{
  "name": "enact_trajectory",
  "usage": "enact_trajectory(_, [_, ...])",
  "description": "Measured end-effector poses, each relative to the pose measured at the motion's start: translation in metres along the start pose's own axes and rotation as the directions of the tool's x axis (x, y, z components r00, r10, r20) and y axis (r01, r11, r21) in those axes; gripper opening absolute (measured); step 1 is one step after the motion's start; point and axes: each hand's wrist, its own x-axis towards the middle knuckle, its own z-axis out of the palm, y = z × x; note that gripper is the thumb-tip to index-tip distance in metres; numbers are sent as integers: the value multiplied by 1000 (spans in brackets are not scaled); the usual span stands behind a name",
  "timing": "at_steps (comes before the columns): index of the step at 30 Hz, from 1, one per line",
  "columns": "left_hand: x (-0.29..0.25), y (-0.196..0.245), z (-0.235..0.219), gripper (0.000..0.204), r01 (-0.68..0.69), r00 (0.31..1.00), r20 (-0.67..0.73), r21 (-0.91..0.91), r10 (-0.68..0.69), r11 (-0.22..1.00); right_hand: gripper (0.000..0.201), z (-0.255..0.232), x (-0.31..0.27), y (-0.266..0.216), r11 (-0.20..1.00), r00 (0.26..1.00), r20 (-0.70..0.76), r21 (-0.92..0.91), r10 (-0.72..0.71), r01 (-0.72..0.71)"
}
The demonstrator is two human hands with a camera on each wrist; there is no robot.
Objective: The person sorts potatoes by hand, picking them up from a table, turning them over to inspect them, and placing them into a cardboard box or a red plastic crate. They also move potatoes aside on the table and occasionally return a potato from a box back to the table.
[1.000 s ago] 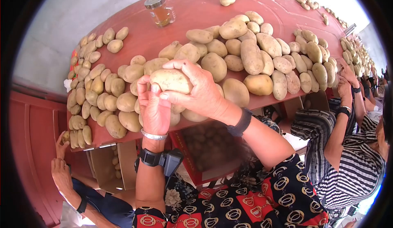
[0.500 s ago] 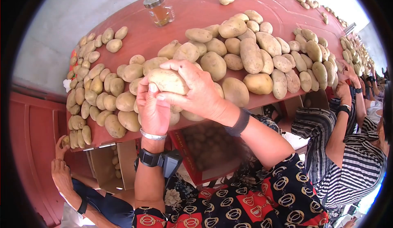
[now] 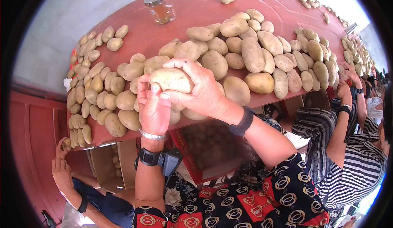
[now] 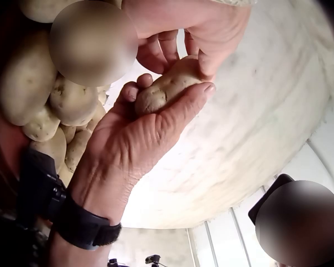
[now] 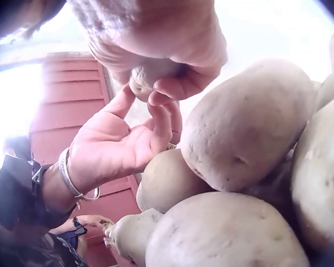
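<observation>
Both hands hold one pale tan potato (image 3: pixel 172 80) in front of the heap on the table edge. My right hand (image 3: pixel 203 89) grips it from the right, with fingers over the top and the thumb along its lower side. At its left end, my left hand (image 3: pixel 154 110) pinches it between thumb and fingers; a silver bracelet circles that wrist. In the left wrist view, the potato's knobbly end (image 4: pixel 151 100) lies in the left hand (image 4: pixel 131 136). Much of it is hidden by the right hand (image 5: pixel 161 33) in the right wrist view.
Potatoes (image 3: pixel 235 93) lie heaped along the red table (image 3: pixel 135 35). A lidded glass jar (image 3: pixel 160 10) stands behind them. Below the edge are an open cardboard box (image 3: pixel 107 166) and a red crate (image 3: pixel 184 156) of potatoes. Other people's hands (image 3: pixel 61 172) work at both sides.
The potato and both hands dipped slightly left half a second ago and are back near where they were. The grip looks the same throughout.
</observation>
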Motion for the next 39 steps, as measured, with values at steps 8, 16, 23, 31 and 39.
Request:
enact_trajectory(8, [-3, 2, 11, 18, 23, 1000, -1, 76, -23, 997, 39, -11, -1, -1, 976, 988, 73, 161, 139, -149])
enact_trajectory(16, [2, 9, 17, 9, -21, 994, -101, 170, 39, 985, 37, -37, 3, 0, 906, 966, 128, 339, 225, -256])
enact_trajectory(23, [2, 12, -6, 12, 29, 998, -68, 235, -14, 971, 28, -49, -5, 2, 929, 909, 387, 254, 158, -269])
enact_trajectory(31, [4, 12, -3, 28, 87, 996, -14, 103, -86, 991, 7, -76, 4, 5, 922, 950, 56, 230, 307, -311])
enact_trajectory(39, [3, 6, 1, 27, 100, 992, 52, 237, -115, 966, 52, -156, 8, 50, 417, 897, -260, -815, 359, -403])
